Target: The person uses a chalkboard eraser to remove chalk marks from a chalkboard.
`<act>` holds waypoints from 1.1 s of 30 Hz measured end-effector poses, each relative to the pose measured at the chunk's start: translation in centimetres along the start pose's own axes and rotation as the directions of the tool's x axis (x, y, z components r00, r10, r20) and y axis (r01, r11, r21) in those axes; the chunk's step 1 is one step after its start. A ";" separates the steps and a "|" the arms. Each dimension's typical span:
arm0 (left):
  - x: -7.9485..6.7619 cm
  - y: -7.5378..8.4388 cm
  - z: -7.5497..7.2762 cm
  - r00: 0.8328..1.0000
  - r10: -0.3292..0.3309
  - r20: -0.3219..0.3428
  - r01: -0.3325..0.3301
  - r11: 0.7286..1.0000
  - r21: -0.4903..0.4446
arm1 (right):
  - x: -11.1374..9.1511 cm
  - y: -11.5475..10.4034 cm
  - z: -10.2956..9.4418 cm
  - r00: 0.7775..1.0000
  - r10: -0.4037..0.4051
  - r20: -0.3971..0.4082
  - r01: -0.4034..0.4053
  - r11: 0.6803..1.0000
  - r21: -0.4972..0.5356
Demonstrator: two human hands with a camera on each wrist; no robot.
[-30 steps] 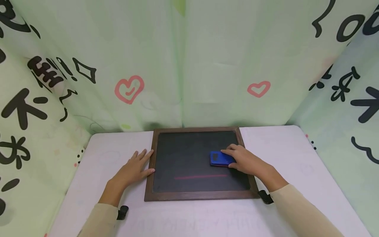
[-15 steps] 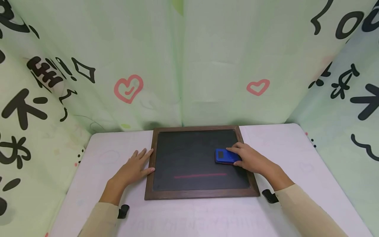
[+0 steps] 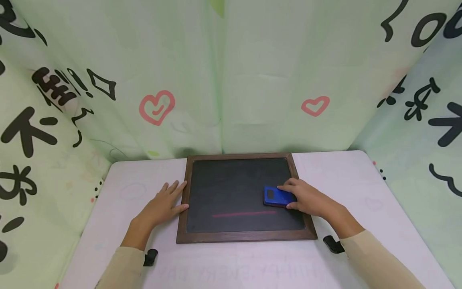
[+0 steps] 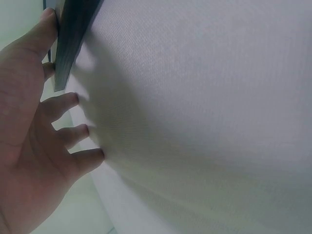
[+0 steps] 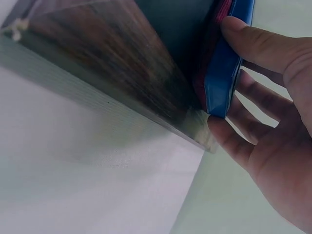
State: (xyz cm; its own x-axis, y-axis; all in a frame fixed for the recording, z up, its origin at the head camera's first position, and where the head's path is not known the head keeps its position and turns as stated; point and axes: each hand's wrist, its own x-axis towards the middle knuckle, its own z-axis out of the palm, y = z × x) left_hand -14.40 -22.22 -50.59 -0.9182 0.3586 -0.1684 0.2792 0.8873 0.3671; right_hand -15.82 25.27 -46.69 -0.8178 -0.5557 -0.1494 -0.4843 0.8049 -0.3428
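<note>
A small wood-framed blackboard [image 3: 231,188] lies on the table, with a pink chalk line [image 3: 243,214] across its lower part. My right hand [image 3: 310,196] grips a blue chalkboard eraser [image 3: 276,196] on the right half of the board, above the line's right end. In the right wrist view, thumb and fingers pinch the eraser's blue body [image 5: 222,73], and its dark red felt faces the board. My left hand [image 3: 162,206] touches the left edge of the wooden frame [image 3: 183,218] with thumb and index fingertip. Its other fingertips rest on the tabletop in the left wrist view.
The white table [image 3: 234,265] extends around the board on both sides and in front. Pale green curtains [image 3: 260,80] with black lettering and pink hearts hang behind the table and at its left and right.
My right hand has slid the eraser slightly right and up, then back down toward the chalk line. The left hand and the board have stayed in place; the line looks the same.
</note>
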 end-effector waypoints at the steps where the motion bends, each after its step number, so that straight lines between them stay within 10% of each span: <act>1: 0.0 0.0 0.0 1.000 -0.001 0.000 0.001 1.000 -0.001 | -0.2 -0.1 0.0 1.000 0.002 0.007 -0.002 1.000 0.002; 33: 0.1 0.0 0.0 1.000 -0.014 0.008 0.014 1.000 0.000 | -4.8 -1.9 1.5 0.999 -0.047 0.005 0.047 0.999 0.000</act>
State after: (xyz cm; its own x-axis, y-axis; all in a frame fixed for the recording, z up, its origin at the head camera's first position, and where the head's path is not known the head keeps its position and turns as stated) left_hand -14.51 -22.16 -50.58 -0.9196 0.3487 -0.1810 0.2664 0.8920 0.3651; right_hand -10.49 26.08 -46.70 -0.7925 -0.5942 -0.1372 -0.5226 0.7777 -0.3494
